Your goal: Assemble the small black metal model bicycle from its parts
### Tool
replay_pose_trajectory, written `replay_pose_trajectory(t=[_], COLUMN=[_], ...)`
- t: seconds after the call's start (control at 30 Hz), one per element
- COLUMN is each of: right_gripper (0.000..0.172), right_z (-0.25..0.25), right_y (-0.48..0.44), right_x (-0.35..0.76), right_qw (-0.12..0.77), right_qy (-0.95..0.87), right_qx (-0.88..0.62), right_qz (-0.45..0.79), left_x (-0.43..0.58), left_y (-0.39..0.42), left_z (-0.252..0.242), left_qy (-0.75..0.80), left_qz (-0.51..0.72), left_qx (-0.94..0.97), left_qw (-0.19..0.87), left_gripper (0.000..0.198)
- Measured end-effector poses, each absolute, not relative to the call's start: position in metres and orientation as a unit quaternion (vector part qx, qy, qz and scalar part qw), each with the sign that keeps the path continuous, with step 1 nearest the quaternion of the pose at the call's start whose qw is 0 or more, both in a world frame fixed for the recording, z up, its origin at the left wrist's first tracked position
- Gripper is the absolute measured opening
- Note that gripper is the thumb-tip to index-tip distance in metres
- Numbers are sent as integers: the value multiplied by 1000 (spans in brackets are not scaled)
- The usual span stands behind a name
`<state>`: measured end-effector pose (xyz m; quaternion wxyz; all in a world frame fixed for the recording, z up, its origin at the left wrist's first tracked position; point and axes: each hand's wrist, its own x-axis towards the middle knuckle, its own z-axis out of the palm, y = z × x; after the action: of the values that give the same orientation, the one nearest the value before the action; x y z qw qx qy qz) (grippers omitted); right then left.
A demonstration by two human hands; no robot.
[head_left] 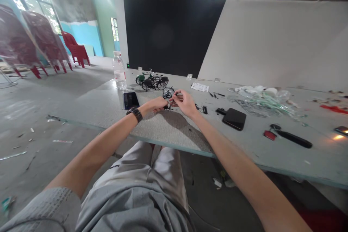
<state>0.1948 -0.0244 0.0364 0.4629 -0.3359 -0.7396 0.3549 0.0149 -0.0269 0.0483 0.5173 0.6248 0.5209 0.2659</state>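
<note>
Between my two hands, just above the table, is a partly built miniature bicycle (168, 93) with a dark frame and a spoked wheel. My left hand (160, 104), with a dark band on its wrist, has its fingers closed on the near part of the bicycle. My right hand (185, 102) is pinched at the bicycle's right side; whatever is between its fingertips is too small to make out. Behind them stand finished miniature bicycles, one with a green bag (140, 78) and others with black bags (148, 83).
A water bottle (119, 72) and a phone (131, 100) are at the left. Small black parts (204, 109), a flat black device (234, 119), a black-handled tool (295, 138) and a heap of clear plastic packaging (268, 99) lie to the right. A paper slip (200, 87) sits behind.
</note>
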Motion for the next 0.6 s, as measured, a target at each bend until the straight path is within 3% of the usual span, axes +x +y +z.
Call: replay_pose_trajectory(t=[0.17,0.37,0.6], right_gripper=[50,41,32], right_z=[38,41,39], right_y=[-25,-24,-21], right_x=[195,196,199], right_qw=[450,453,434], right_qy=[-754,-786,-792], right_qx=[-341,-354,-346], right_qz=[335,228,253], left_x=[15,16,15], left_y=[-30,-33,-31], left_z=[51,52,52], left_qy=[536,553,543], left_qz=[255,230,256], left_qx=[649,656,640], left_qw=[476,459,479], left_gripper=[31,28,23])
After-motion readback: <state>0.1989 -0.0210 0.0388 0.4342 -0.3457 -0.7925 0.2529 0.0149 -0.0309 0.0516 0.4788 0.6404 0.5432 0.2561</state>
